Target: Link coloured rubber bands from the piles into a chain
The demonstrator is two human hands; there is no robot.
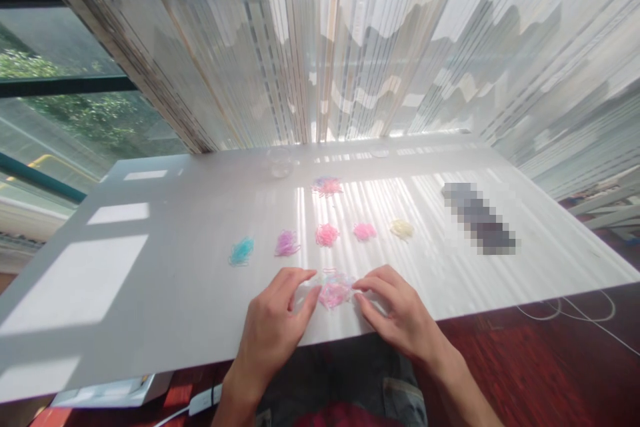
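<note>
Head view: the left hand (273,312) and right hand (401,312), fingers parted, flank mixed-colour strands (334,295). Light fingertip pressure should avoid scattering them.

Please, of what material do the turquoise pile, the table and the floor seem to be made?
Turquoise pile: perhaps rubber or plastic, from its thin, curved strands; finish unclear.
Table: possibly laminate, smooth and white, no grain visible.
Floor: probably wood, dark red, seemingly polished, with streaky grain.

Left grip (279,305), right grip (397,307) facing inward; fingers (299,275) curved, thumbs (309,307) apart.
</note>
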